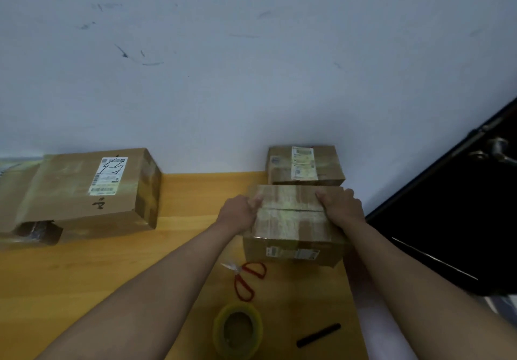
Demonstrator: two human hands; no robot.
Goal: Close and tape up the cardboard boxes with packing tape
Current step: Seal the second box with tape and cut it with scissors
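Both hands clasp the near box (293,219) at its ends, left hand (240,214) and right hand (340,205) curled over the top edges. Its flap seam and long axis run left to right between them. The tape roll (237,330) lies on the counter (181,200), nearer the left hand.

Scuffed pale wall (251,52), wooden table (112,275), black marker (318,335) near its right edge, dark door (453,233) with metal handle (495,149)
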